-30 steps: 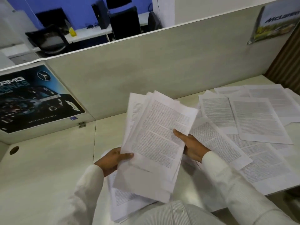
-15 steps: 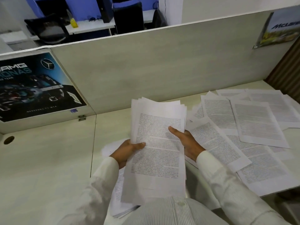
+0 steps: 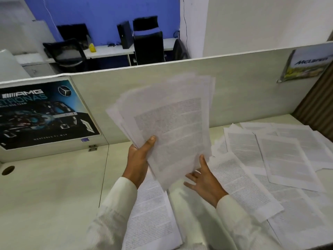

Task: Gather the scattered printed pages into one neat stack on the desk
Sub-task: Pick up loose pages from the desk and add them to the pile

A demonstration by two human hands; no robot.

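We pinch the fanned sheaf [image 3: 171,127] above the desk [image 3: 54,186] with the left hand [image 3: 138,159] alone; the right hand [image 3: 203,179] is spread open. Sheets could slip down among loose pages [image 3: 281,159] on the desk.

So the white printed pages [image 3: 171,123] all carry dense grey-black text blocks. The pale beige table [image 3: 50,192] has faint wood grain, same as the beige partition panel [image 3: 243,91]. That glossy car poster [image 3: 41,114] is black with teal-blue glow and white lettering. The far painted wall [image 3: 108,13] is bright blue, office chair [image 3: 147,40] black, shirt sleeves [image 3: 117,204] white.
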